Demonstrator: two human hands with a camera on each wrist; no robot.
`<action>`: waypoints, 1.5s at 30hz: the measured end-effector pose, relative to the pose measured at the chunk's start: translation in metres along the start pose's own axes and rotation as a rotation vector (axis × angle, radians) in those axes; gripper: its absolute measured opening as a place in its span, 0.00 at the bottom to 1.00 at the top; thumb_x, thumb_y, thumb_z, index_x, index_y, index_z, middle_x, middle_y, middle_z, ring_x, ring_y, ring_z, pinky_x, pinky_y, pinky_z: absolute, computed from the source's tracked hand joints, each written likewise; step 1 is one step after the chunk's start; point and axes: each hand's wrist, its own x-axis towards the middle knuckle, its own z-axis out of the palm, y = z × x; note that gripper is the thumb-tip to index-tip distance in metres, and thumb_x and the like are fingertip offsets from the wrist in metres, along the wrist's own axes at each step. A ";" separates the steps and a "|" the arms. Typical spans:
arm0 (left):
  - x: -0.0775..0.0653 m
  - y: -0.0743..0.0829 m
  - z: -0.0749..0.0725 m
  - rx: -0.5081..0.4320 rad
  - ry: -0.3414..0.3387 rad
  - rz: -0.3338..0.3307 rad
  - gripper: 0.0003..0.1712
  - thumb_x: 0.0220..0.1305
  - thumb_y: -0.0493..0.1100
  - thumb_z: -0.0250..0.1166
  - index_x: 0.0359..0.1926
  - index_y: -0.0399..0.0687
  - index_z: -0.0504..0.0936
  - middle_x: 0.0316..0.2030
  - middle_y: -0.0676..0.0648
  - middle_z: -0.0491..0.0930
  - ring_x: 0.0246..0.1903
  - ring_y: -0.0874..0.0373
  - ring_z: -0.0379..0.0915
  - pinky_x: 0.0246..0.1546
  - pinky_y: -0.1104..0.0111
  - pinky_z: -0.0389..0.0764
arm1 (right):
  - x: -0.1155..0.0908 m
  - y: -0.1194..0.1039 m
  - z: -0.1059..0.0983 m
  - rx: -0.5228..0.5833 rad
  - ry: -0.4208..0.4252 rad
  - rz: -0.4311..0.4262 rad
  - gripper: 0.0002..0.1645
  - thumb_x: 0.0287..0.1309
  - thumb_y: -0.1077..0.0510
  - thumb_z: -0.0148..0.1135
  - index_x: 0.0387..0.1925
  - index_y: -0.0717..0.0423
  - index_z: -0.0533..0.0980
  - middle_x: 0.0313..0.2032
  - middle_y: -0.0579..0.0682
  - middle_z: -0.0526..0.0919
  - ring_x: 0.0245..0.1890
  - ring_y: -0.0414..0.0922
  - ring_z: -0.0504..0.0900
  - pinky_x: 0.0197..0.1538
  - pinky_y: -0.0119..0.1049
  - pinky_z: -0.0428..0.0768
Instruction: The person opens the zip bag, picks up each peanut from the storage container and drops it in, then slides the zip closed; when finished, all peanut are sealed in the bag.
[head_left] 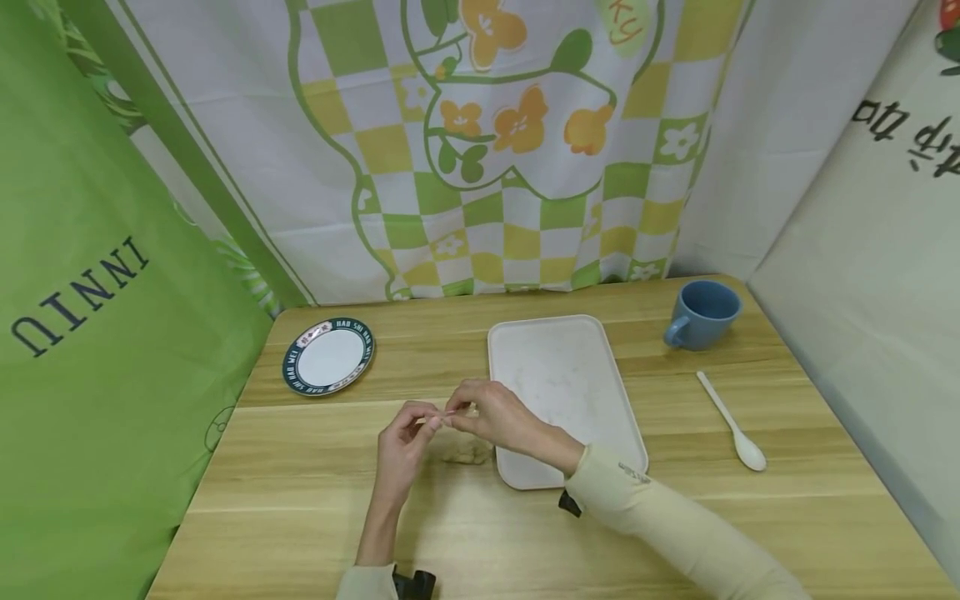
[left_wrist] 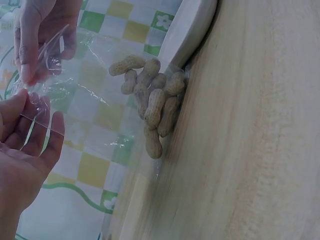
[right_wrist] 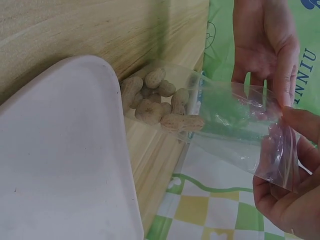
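A clear zip bag (right_wrist: 235,120) hangs from both hands, its reddish zip edge along the top. Several unshelled peanuts (left_wrist: 155,102) lie bunched in the bottom of the bag, low at the table beside the tray. My left hand (head_left: 400,450) pinches the top edge between thumb and fingers. Close against it, my right hand (head_left: 498,415) pinches the same edge, thumb and fingertips on the plastic. In the right wrist view, the left hand (right_wrist: 265,47) is behind the bag and the right hand (right_wrist: 295,200) is nearer the camera.
A white rectangular tray (head_left: 558,367) lies just right of the bag. A dark-rimmed plate (head_left: 330,357) is at the back left of the wooden table (head_left: 285,500). At the right are a blue mug (head_left: 703,315) and a white spoon (head_left: 733,422). Printed curtains (head_left: 480,225) surround the table.
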 end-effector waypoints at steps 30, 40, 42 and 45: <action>0.002 -0.002 0.001 -0.042 -0.027 -0.009 0.05 0.62 0.32 0.63 0.38 0.32 0.81 0.39 0.37 0.78 0.42 0.54 0.75 0.42 0.69 0.77 | -0.010 0.005 0.001 0.058 0.024 0.003 0.03 0.59 0.57 0.65 0.35 0.52 0.81 0.34 0.41 0.80 0.37 0.36 0.78 0.41 0.33 0.79; 0.001 -0.002 0.005 -0.105 -0.077 0.007 0.04 0.60 0.30 0.64 0.38 0.33 0.82 0.38 0.40 0.79 0.44 0.53 0.75 0.50 0.61 0.76 | -0.016 0.009 -0.003 0.161 0.023 0.014 0.03 0.60 0.58 0.65 0.34 0.53 0.81 0.34 0.41 0.81 0.36 0.36 0.78 0.41 0.33 0.79; 0.001 -0.001 0.006 -0.093 -0.077 0.018 0.04 0.60 0.29 0.65 0.37 0.31 0.82 0.37 0.40 0.79 0.43 0.53 0.76 0.51 0.61 0.76 | -0.017 0.009 -0.003 0.166 0.012 0.033 0.03 0.60 0.57 0.65 0.35 0.52 0.82 0.34 0.41 0.80 0.36 0.35 0.78 0.41 0.33 0.79; 0.001 0.000 0.007 -0.074 -0.049 0.034 0.04 0.59 0.29 0.64 0.36 0.29 0.82 0.36 0.39 0.79 0.41 0.54 0.76 0.48 0.64 0.77 | -0.020 0.010 -0.004 0.163 0.021 0.073 0.03 0.60 0.55 0.65 0.35 0.50 0.81 0.34 0.39 0.80 0.35 0.35 0.77 0.40 0.35 0.79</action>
